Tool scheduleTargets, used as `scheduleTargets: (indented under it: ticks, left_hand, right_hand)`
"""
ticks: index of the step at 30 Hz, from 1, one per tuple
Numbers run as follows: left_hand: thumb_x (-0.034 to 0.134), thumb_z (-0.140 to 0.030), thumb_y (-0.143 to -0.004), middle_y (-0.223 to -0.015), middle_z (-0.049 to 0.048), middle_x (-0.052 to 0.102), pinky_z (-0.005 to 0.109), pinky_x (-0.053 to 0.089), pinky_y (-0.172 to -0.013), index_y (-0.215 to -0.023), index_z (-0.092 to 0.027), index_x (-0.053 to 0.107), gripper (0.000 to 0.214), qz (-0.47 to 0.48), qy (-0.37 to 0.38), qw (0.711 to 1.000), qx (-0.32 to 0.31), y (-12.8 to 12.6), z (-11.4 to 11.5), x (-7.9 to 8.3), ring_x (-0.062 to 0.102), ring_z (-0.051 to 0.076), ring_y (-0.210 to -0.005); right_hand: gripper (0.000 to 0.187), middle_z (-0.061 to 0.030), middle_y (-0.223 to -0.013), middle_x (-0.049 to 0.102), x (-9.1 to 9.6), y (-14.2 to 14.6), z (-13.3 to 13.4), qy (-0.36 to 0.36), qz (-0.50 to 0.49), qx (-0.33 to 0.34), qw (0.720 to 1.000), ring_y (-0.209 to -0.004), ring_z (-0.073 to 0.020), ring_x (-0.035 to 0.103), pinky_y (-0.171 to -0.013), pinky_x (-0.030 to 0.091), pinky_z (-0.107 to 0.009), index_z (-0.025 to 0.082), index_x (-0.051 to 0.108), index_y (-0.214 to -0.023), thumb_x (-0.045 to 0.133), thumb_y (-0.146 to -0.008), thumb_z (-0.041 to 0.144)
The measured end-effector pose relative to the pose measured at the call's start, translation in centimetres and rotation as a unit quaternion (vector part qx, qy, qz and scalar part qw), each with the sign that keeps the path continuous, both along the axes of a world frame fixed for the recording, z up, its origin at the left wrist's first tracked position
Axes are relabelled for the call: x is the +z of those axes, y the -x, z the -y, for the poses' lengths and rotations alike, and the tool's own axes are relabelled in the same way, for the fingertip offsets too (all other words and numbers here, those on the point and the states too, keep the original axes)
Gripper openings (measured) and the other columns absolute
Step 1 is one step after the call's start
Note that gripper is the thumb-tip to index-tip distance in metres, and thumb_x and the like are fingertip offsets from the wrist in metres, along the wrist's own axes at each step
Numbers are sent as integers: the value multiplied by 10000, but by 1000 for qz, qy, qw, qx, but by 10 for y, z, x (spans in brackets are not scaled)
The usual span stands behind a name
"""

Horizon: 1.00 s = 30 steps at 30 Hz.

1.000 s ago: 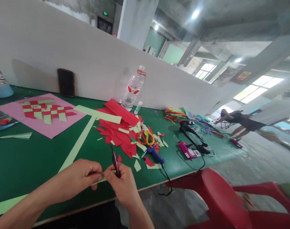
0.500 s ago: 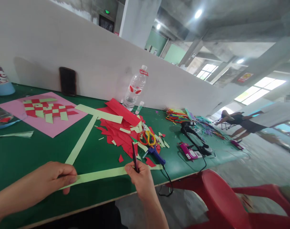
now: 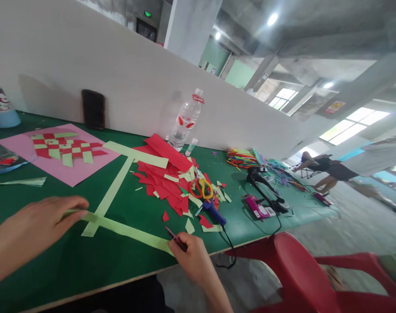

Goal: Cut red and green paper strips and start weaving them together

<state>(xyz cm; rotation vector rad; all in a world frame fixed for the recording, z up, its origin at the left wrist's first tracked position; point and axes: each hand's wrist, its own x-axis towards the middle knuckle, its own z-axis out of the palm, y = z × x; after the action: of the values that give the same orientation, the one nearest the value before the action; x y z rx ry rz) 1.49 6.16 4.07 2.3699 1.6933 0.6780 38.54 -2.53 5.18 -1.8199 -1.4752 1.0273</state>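
My left hand [image 3: 66,213] is closed, pinching the left end of a pale green paper strip [image 3: 129,230] between thumb and fingers. At the strip's other end my right hand [image 3: 191,252] is closed on it, with a slim dark pen-like tool [image 3: 175,238] in the same grip; its exact kind is unclear. The held strip slants down to the right, crossing over a second pale green strip [image 3: 115,189] lying on the green table [image 3: 38,243]. A third green strip [image 3: 136,157] lies across that one's far end. Red paper scraps [image 3: 163,184] are heaped beyond my right hand.
A pink sheet [image 3: 74,176] bears a woven red-and-green paper fish [image 3: 67,148]. Scissors [image 3: 202,188] and a blue glue gun [image 3: 214,213] lie by the scraps. A water bottle [image 3: 185,124] and a phone [image 3: 94,109] stand near the wall. A red chair [image 3: 302,265] is at right.
The held strip has swung from rising rightward to sloping down rightward. My left hand has moved up and left, my right hand slightly down. The pen-like tool has tilted from nearly upright to leaning left.
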Motion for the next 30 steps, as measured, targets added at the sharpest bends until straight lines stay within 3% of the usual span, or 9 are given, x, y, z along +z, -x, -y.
scheduleTargets:
  ticks: [2, 5, 7, 9, 11, 14, 20, 24, 30]
  left_hand:
    - [361, -431, -1051, -1234, 116, 771, 548, 539, -881, -1247, -254, 712, 439, -86, -119, 986, 80, -17, 2, 5, 704, 384, -1092]
    - [391, -351, -1065, -1190, 114, 773, 526, 527, -1021, -1184, -205, 730, 388, -81, -178, 979, -55, -55, 25, -6, 672, 344, -1206]
    - [449, -308, -1049, -1177, 88, 789, 458, 526, -1001, -1201, -243, 738, 333, -80, -209, 968, -113, -81, 47, -23, 690, 301, -1165]
    - [506, -289, -1022, -1242, 64, 793, 411, 520, -998, -1251, -266, 728, 320, -78, -226, 958, -159, -101, 66, -40, 697, 273, -1168]
    - [572, -344, -1006, -1357, 43, 768, 419, 493, -1050, -1338, -304, 697, 357, -94, -205, 954, -196, -113, 77, -51, 682, 270, -1227]
    - [643, -496, -972, -1441, 22, 737, 462, 435, -1122, -1393, -376, 675, 439, -103, -179, 952, -225, -117, 79, -55, 662, 288, -1290]
    - [602, -643, -969, -1430, 62, 747, 464, 169, -1293, -1345, -341, 729, 499, -86, -181, 953, -229, -97, 61, -48, 659, 297, -1311]
    - [580, -647, -981, -1490, 78, 706, 556, 62, -1323, -1422, -327, 684, 555, -107, -169, 956, -215, -90, 62, -53, 581, 361, -1412]
    - [605, -664, -959, -1562, 71, 647, 639, 50, -1307, -1531, -409, 573, 628, -123, -160, 955, -217, -91, 68, -61, 514, 404, -1467]
  right_hand:
    - [336, 59, -581, 362, -3, 9, 2, -5, 36, -8, 999, -600, -122, 325, -563, 215, -270, 228, 428, -602, 619, -834, 378]
    - [318, 57, -593, 395, -4, 23, 8, 0, 89, -10, 996, -603, -122, 350, -572, 231, -269, 225, 431, -621, 587, -882, 317]
    - [280, 55, -599, 441, -1, 30, 13, 16, 87, 3, 996, -596, -122, 386, -566, 248, -261, 217, 505, -655, 582, -908, 310]
    - [180, 50, -621, 520, 4, 31, 18, 33, 62, 17, 997, -593, -128, 452, -564, 288, -247, 200, 659, -806, 606, -919, 330]
    - [243, 36, -673, 614, 7, 25, 24, 37, 50, 15, 998, -618, -143, 541, -583, 356, -234, 185, 743, -1066, 665, -893, 337]
    - [404, -12, -798, 737, 5, 7, 32, -7, 71, -1, 997, -711, -180, 666, -644, 471, -238, 190, 747, -1235, 719, -852, 317]
    - [298, -85, -991, 811, -13, -17, 56, -180, 83, 27, 980, -880, -198, 781, -779, 604, -237, 211, 782, -1196, 544, -1032, 285]
    - [296, -65, -983, 803, -27, -21, 70, -200, 111, 77, 970, -873, -188, 783, -785, 615, -222, 245, 766, -1228, 567, -1013, 198]
    - [290, -62, -1043, 816, -36, -21, 79, -206, 163, 106, 959, -897, -209, 803, -802, 629, -238, 260, 756, -1202, 610, -963, 181]
